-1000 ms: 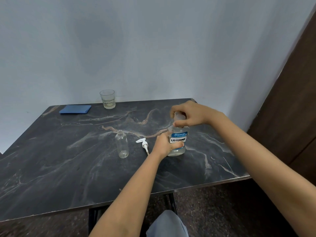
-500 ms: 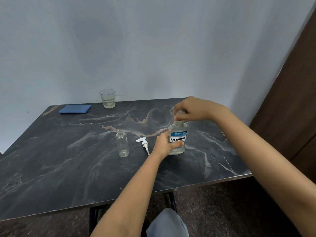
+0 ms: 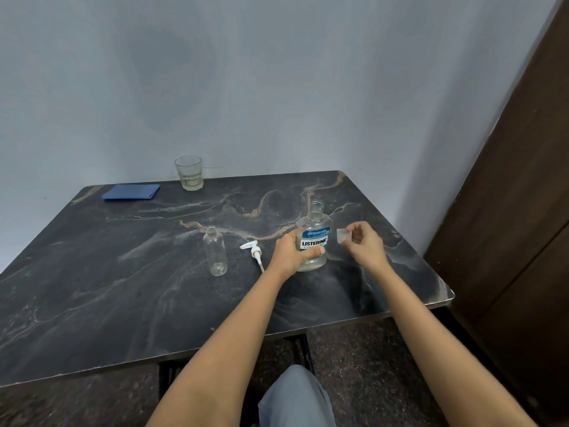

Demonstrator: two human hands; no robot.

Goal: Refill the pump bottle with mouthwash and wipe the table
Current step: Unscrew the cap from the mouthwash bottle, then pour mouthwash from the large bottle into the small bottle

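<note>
A clear mouthwash bottle [image 3: 314,229] with a blue and white label stands upright on the dark marbled table [image 3: 123,288], its neck uncapped. My left hand [image 3: 291,252] grips its lower body. To the right of the bottle, my right hand [image 3: 365,243] pinches the clear cap [image 3: 343,239] just above the table. A small empty clear pump bottle [image 3: 215,251] stands upright, topless, left of them. Its white pump head [image 3: 254,249] lies on the table between the two bottles. A folded blue cloth [image 3: 131,192] lies at the far left.
A drinking glass [image 3: 189,173] with a little pale liquid stands at the table's back edge by the wall. A dark wooden door [image 3: 523,211] is close to the table's right side. My knee [image 3: 295,399] shows below the front edge.
My right hand has lifted the cap off the mouthwash bottle and moved it down to the right of the bottle. My left hand keeps holding the bottle in place.
</note>
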